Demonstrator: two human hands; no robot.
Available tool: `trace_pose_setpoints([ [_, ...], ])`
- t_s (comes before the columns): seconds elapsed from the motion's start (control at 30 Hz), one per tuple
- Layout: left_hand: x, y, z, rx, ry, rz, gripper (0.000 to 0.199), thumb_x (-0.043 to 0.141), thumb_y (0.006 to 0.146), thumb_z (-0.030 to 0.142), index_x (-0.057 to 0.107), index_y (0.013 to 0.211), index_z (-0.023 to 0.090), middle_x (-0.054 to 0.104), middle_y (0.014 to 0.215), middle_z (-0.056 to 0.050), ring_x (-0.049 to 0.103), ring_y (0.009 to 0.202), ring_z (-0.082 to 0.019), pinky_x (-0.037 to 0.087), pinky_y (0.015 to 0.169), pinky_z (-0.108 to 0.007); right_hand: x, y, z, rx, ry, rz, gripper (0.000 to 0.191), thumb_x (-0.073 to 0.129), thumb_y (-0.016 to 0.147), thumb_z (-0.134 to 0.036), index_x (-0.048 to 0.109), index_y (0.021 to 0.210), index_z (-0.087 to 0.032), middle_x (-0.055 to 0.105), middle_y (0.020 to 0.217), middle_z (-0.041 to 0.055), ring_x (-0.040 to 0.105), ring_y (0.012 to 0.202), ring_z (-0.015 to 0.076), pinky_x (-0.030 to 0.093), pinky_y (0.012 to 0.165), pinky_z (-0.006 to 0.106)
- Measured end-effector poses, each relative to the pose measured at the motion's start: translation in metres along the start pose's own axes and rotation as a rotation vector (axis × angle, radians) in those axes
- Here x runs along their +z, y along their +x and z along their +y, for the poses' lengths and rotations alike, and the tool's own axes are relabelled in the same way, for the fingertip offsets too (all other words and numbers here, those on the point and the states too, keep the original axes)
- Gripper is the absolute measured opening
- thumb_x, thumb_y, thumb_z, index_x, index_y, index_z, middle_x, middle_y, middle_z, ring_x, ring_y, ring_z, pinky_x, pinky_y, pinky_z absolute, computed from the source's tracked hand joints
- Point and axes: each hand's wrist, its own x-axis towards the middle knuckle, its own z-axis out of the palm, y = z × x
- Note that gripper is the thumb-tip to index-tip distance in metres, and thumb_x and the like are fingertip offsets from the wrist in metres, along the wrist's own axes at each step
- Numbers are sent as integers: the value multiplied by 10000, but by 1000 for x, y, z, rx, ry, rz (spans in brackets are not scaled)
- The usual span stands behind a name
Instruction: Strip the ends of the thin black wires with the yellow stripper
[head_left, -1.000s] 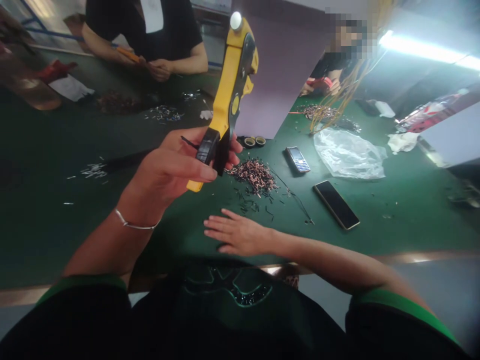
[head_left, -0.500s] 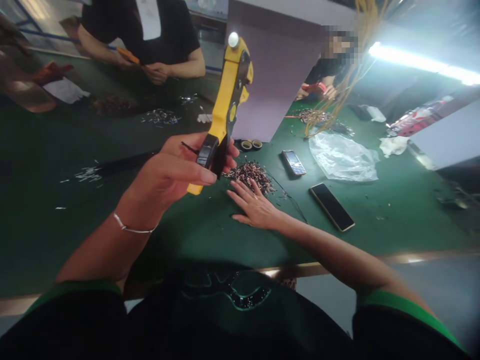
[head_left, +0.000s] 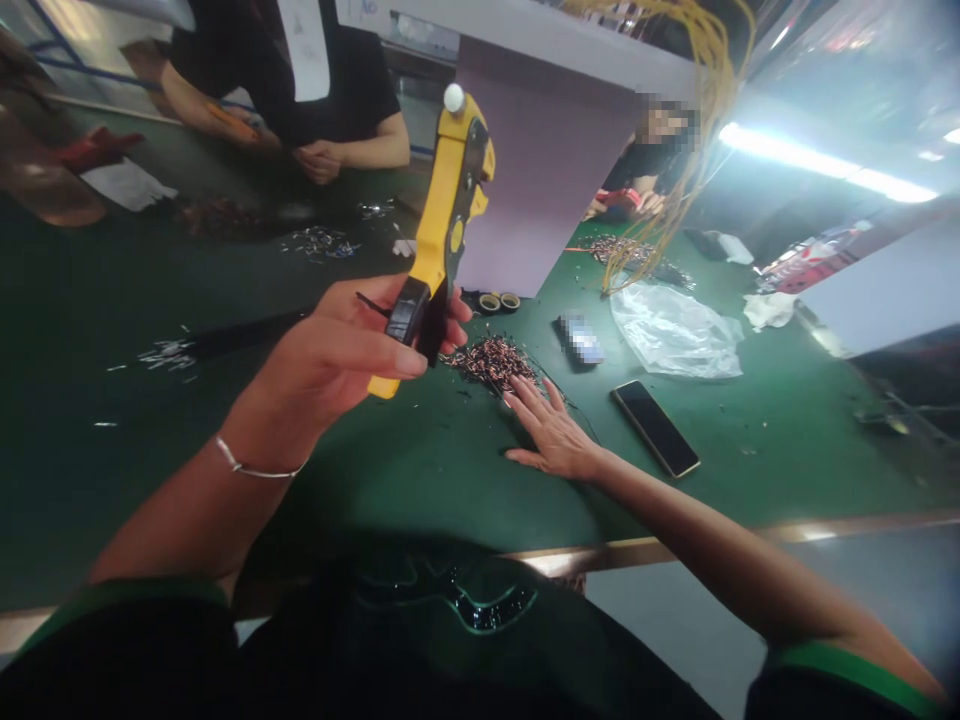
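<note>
My left hand point(head_left: 322, 345) is wrapped round a yellow and black wire stripper point(head_left: 439, 205), held up above the table with its head pointing upward. A thin dark strand point(head_left: 373, 303) sticks out between thumb and fingers; its other end is hidden. Beyond the wire stripper's lower end, a pile of short wire bits point(head_left: 491, 362), copper-coloured and black, lies on the green table point(head_left: 450, 480). My right hand point(head_left: 559, 435) rests palm down with spread fingers, its fingertips at the pile's near right edge. It holds nothing.
Right of the pile lie a keypad phone point(head_left: 580, 340), a dark smartphone point(head_left: 656, 428) and a clear plastic bag point(head_left: 675, 325). Two tape rolls point(head_left: 499, 302) sit by the grey panel point(head_left: 532, 160). Yellow wires point(head_left: 675, 190) hang down at right. Co-workers point(head_left: 352, 110) sit across the table.
My right hand has slid to the right along the near edge of the pile, fingers still spread. The left hand keeps hold of the wire stripper. The camera view has shifted slightly.
</note>
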Motion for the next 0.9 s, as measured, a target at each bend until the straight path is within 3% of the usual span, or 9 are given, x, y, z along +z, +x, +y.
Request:
trace_pose_setpoints([
  [0.1, 2, 2, -2, -18, 6, -33, 369, 696, 645, 242, 724, 1007, 181, 707, 1073, -105, 645, 930, -280, 517, 830, -453, 10, 13, 11, 40, -13, 26, 919, 403, 935, -654, 23, 1576, -116, 171, 1620, 244, 138, 1508, 345, 94, 1186, 613],
  [0.2, 2, 2, -5, -34, 13, -40, 423, 703, 633, 253, 719, 1046, 169, 701, 1105, -120, 640, 968, -293, 518, 820, -434, 15, 50, 33, 95, -45, 83, 883, 433, 934, -635, 93, 1572, -128, 178, 1622, 231, 114, 1512, 340, 78, 1190, 599],
  [0.33, -1, 1, -6, -35, 4, -25, 461, 708, 625, 253, 708, 1076, 155, 681, 1159, -135, 622, 1052, -316, 519, 841, -423, 10, 78, 60, 229, -49, 194, 783, 450, 983, -486, 53, 1578, -168, 136, 1642, 188, 122, 1513, 320, 95, 1197, 580],
  [0.47, -3, 0, -1, -24, 1, -13, 426, 711, 643, 246, 709, 1063, 176, 689, 1154, -121, 621, 1076, -321, 516, 877, -446, 5, 51, 57, 271, 7, 226, 722, 415, 1001, -429, 59, 1577, -178, 166, 1638, 175, 167, 1504, 321, 173, 1184, 587],
  [0.7, -2, 1, 4, -2, -1, -11, 359, 718, 655, 239, 722, 1006, 167, 710, 1088, -122, 657, 1006, -304, 536, 832, -428, 17, -27, -2, 365, 144, 266, 603, 391, 1005, -367, 217, 1547, -169, 373, 1542, 213, 339, 1443, 325, 320, 1133, 601],
  [0.8, -1, 1, 4, -9, 9, 2, 357, 710, 653, 241, 719, 1002, 169, 710, 1066, -99, 657, 985, -290, 536, 819, -411, 20, -42, -21, 409, 169, 263, 598, 394, 1004, -371, 238, 1541, -159, 370, 1540, 227, 333, 1447, 326, 327, 1135, 593],
  [0.9, 1, 1, 3, -24, 22, 10, 364, 687, 652, 243, 718, 1006, 165, 707, 1043, -74, 652, 957, -280, 529, 803, -394, 25, -40, -29, 464, 163, 201, 617, 377, 1005, -410, 241, 1540, -134, 334, 1559, 238, 289, 1464, 351, 276, 1142, 639],
])
